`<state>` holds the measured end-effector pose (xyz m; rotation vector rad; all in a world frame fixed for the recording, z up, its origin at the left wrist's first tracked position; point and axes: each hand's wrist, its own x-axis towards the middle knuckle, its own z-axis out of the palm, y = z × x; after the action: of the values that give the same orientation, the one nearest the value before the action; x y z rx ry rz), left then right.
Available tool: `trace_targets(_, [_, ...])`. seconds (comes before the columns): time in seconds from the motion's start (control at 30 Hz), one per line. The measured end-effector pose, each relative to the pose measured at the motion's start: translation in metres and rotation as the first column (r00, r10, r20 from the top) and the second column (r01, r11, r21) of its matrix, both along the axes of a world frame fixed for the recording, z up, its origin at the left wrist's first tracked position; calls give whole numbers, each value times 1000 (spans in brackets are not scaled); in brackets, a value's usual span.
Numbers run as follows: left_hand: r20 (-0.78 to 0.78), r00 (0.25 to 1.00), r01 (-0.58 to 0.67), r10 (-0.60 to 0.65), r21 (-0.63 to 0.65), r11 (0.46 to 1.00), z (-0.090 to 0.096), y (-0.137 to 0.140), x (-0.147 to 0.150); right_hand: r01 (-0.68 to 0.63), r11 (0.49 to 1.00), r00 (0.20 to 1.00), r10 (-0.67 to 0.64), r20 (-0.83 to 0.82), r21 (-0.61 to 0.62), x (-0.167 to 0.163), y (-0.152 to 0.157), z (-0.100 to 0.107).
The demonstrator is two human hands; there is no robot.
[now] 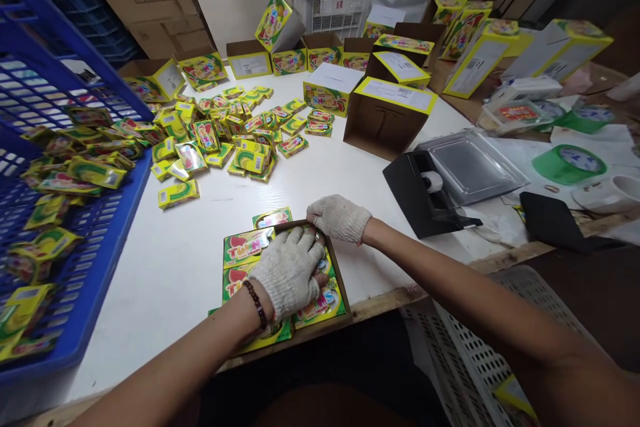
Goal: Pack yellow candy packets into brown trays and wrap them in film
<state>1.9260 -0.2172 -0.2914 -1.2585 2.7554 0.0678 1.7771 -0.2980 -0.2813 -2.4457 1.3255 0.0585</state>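
Observation:
My left hand [290, 270], in a white knit glove, lies flat with fingers stretched over small candy boxes [241, 247] marked "TWINS". These sit in rows in a shallow brown-edged carton [339, 273] at the table's front edge. Also gloved, my right hand [339, 217] has its fingers bent around the carton's far right corner; its fingertips are partly hidden. One more small box [273, 217] lies flat just beyond the carton's far side. My left hand and forearm cover part of the carton's contents.
Loose small boxes [205, 137] are heaped at the table's far left. A tilted blue crate [107, 280] holds more. Brown-lined cartons [385, 123] stand along the back. At right are a black tape dispenser [417, 193], a clear plastic tray [475, 163] and green tape [570, 163].

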Motion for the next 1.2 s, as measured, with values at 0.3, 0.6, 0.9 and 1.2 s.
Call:
trace_targets(0.3, [62, 996, -82, 71, 195, 977, 29, 9, 0, -172, 977, 984, 175, -19, 125, 45, -61, 0])
trace_targets(0.6, [-385, 922, -4, 31, 72, 997, 25, -20, 40, -363, 905, 900, 403, -169, 222, 98, -71, -17])
trace_targets(0.9, [-161, 684, -729, 711, -116, 675, -8, -150, 230, 180, 966, 973, -147, -181, 185, 1, -59, -19])
trace_targets(1.2, [-2, 679, -729, 734, -121, 674, -26, -96, 206, -452, 888, 828, 381, -412, -86, 8, -82, -26])
